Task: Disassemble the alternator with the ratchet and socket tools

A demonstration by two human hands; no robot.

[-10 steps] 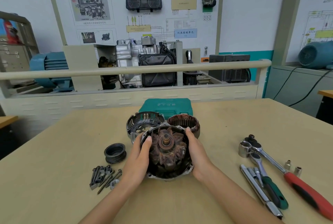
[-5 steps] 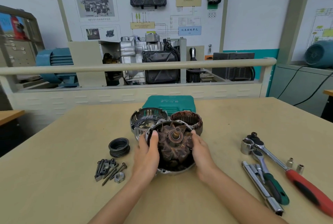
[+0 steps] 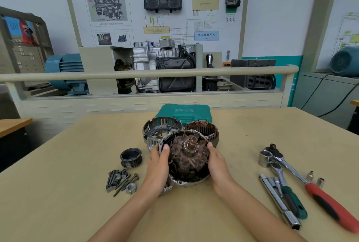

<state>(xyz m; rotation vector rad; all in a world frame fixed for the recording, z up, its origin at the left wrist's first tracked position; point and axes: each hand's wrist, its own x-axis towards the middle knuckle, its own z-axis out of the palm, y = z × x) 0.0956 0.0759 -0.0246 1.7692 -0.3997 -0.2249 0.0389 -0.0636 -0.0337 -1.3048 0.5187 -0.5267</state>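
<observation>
Bolts and pulley are lying left of the housing. Left hand and right hand are each gripping the housing's rim, rotor inside, mid-surface. Ratchets are lying right of it.

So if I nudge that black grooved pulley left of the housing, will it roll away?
Probably not. The pulley lies flat on its face on the table, so it should slide rather than roll. It looks like solid metal, so likely heavy for its size. Its grooved rim should give fingers decent purchase.
</observation>
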